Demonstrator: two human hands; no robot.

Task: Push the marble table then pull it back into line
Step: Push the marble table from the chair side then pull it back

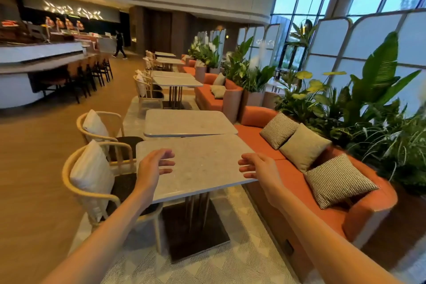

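Note:
The marble table (202, 163) stands right in front of me, a pale grey square top on a dark pedestal base. It sits slightly skewed against the second marble table (186, 122) just beyond it. My left hand (153, 168) hovers over the near left part of the top with fingers spread. Over the near right edge, my right hand (258, 167) has its fingers apart as well. Neither hand grips anything; I cannot tell whether they touch the top.
Two wooden chairs with white cushions (92, 173) stand left of the tables. An orange sofa (345, 210) with pillows runs along the right, backed by plants. More tables line up ahead. A bar counter (34, 57) is far left, and a person walks in the distance.

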